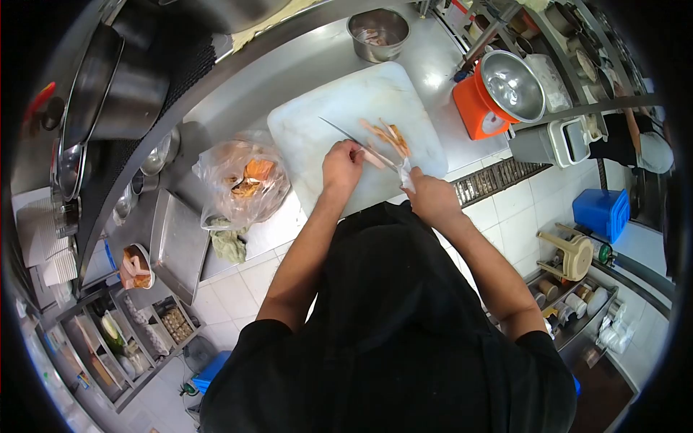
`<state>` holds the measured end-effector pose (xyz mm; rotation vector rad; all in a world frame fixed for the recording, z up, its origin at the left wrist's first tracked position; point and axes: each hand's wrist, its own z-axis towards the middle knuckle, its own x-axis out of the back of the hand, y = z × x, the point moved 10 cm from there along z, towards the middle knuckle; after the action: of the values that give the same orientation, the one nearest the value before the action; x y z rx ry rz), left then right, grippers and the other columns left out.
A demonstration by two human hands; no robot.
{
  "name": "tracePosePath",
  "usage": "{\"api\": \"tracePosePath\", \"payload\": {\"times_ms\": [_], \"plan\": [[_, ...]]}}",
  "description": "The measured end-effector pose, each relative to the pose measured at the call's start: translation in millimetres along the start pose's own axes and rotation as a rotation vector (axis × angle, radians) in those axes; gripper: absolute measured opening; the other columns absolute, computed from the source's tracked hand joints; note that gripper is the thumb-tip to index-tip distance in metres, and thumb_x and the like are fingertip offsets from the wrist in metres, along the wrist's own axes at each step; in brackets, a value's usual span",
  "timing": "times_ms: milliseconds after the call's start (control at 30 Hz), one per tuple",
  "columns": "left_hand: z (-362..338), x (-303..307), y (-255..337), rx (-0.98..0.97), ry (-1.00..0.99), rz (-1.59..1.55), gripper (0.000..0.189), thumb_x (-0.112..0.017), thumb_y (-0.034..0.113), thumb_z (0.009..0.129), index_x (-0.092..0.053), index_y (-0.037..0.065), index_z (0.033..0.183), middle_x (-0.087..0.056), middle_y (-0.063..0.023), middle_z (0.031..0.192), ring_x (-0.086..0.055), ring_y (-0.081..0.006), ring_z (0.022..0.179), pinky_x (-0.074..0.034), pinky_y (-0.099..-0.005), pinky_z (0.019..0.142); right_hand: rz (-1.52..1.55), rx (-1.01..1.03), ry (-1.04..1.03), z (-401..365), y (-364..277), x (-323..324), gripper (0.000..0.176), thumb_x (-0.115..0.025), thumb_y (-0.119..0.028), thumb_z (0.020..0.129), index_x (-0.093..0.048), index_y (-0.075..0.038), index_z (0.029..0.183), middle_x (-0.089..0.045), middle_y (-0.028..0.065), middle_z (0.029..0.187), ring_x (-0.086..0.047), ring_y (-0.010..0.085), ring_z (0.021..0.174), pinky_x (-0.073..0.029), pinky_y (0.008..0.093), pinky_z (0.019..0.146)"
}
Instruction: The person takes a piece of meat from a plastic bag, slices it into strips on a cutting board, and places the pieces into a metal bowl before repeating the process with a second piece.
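My right hand (433,199) is wrapped round the white-covered handle of a knife (348,134), whose long blade points to the upper left over the white cutting board (303,123). My left hand (341,167) has curled fingers on a pale pink piece of meat (371,156) beside the blade. Cut brown-edged meat strips (393,137) lie on the board beyond the knife. To the left, a clear plastic bag (216,169) holds larger orange-brown pieces of meat (256,173).
A steel pot (378,36) with some pieces inside stands behind the board. At right is an orange scale (473,101) bearing a steel bowl (512,85). A crumpled cloth (229,245) and a metal tray (178,238) are at left. Another person (628,141) stands far right.
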<state>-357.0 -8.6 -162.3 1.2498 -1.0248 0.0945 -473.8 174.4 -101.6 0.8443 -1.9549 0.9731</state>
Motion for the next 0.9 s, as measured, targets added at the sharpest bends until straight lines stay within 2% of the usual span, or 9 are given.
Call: {"api": "tracePosePath", "payload": {"times_ms": [267, 467, 667, 800, 900], "plan": [[-2, 2, 6, -0.041, 0.033, 0.042, 0.012, -0.078, 0.015, 0.090, -0.075, 0.004, 0.095, -0.074, -0.0115, 0.097, -0.073, -0.0283, 0.080, -0.059, -0.0397, 0.075, -0.067, -0.001, -0.034, -2, 6, -12, 0.032, -0.063, -0.028, 0.103, -0.054, 0.000, 0.115, -0.076, 0.0211, 0.091, -0.076, 0.0398, 0.086, -0.060, 0.0528, 0.075], [-2, 2, 10, -0.129, 0.050, 0.069, 0.006, -0.072, 0.012, 0.090, -0.076, 0.008, 0.092, -0.073, -0.0107, 0.099, -0.072, -0.0338, 0.088, -0.059, -0.0454, 0.081, -0.042, -0.045, -0.056, 32, 7, -48, 0.040, -0.063, -0.033, 0.104, -0.051, 0.002, 0.121, -0.075, 0.0215, 0.092, -0.075, 0.0439, 0.085, -0.059, 0.0547, 0.076], [-1, 0, 7, -0.092, 0.022, 0.090, 0.008, -0.071, 0.012, 0.090, -0.077, 0.007, 0.094, -0.075, -0.0099, 0.103, -0.073, -0.0339, 0.092, -0.059, -0.0456, 0.084, -0.041, 0.066, -0.026, 49, -13, -19, 0.037, -0.061, -0.030, 0.105, -0.055, 0.004, 0.119, -0.076, 0.0226, 0.097, -0.076, 0.0405, 0.091, -0.060, 0.0505, 0.082], [-4, 2, 10, -0.091, 0.042, 0.071, 0.009, -0.071, 0.011, 0.090, -0.077, 0.006, 0.096, -0.075, -0.0109, 0.105, -0.073, -0.0346, 0.093, -0.060, -0.0450, 0.084, -0.113, 0.042, -0.092, 31, -20, 14, 0.038, -0.062, -0.031, 0.105, -0.056, 0.004, 0.118, -0.076, 0.0220, 0.093, -0.076, 0.0396, 0.090, -0.060, 0.0500, 0.080], [-6, 5, 5, -0.051, 0.068, 0.036, 0.009, -0.072, 0.010, 0.090, -0.076, 0.006, 0.097, -0.074, -0.0119, 0.103, -0.072, -0.0346, 0.090, -0.059, -0.0445, 0.082, -0.118, 0.017, -0.106, 16, -18, 14, 0.037, -0.062, -0.031, 0.105, -0.055, 0.004, 0.117, -0.076, 0.0222, 0.092, -0.077, 0.0394, 0.088, -0.060, 0.0505, 0.078]]}}
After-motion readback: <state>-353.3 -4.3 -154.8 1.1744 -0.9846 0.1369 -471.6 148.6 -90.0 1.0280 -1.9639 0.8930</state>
